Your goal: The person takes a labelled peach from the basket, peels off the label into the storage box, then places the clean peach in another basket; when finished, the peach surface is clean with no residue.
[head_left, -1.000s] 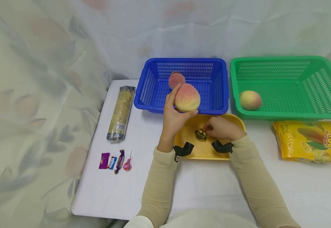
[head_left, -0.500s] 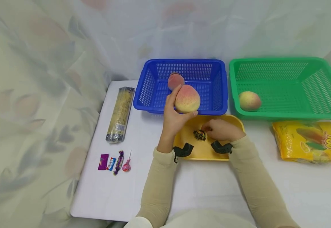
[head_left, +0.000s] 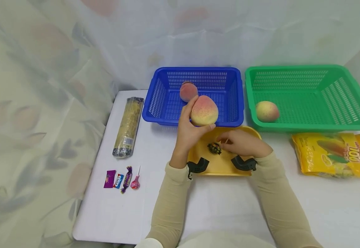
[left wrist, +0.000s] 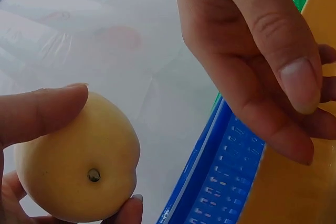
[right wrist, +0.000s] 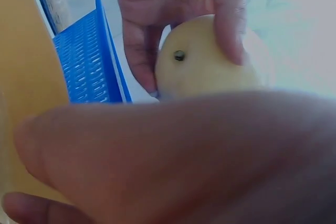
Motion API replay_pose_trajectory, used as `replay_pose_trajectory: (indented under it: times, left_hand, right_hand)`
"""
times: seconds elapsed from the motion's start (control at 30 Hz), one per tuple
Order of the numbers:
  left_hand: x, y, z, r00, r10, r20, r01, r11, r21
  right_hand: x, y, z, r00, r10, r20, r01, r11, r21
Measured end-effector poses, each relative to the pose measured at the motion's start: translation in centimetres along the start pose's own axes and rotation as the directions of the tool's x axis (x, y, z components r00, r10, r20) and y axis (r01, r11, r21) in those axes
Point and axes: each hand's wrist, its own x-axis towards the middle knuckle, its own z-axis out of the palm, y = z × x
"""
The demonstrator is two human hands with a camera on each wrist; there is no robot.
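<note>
While the left grip (head_left: 189,132) holds a peach (head_left: 205,111), right grip (head_left: 242,142) relaxed, floral sheeting (head_left: 229,41) backs the white table (head_left: 223,203).

A makeshift booth: leaf-patterned sheets (head_left: 37,120) hang around a white table (head_left: 223,205).

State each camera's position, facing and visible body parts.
Head: head-worn, facing forward and down at the table; both forearms, left grip, right grip show.
Left wrist: worn there, facing the held peach; both grips show.
Right wrist: worn there, facing the held peach; both grips show.
Wrist views share the held peach and blue basket.
</note>
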Motion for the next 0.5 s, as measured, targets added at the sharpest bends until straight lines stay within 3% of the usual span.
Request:
replay_pose_trajectory:
  times: [0.13,0.27,0.37,0.5]
  left_hand:
    - [-0.2,0.3,0.0,0.998,-0.028,0.05,0.028,1.0,-0.001]
    - [-0.5,0.8,0.0,0.978,-0.064,0.196,0.076,0.996,-0.054]
    - [-0.4,1.3,0.2,0.938,-0.069,0.339,0.106,0.99,-0.091]
    - [0.6,2.6,1.0,0.864,-0.067,0.499,0.102,0.994,-0.044]
  right_hand:
    - [0.2,0.0,0.1,1.0,-0.012,0.028,0.011,1.0,0.025]
    - [0.4,0.2,0.4,0.998,-0.07,-0.01,0.07,0.995,0.067]
    - [0.4,0.4,0.8,0.989,-0.123,-0.087,0.132,0.986,0.103]
    - [0.2,0.4,1.3,0.978,-0.127,-0.166,0.156,0.971,0.179]
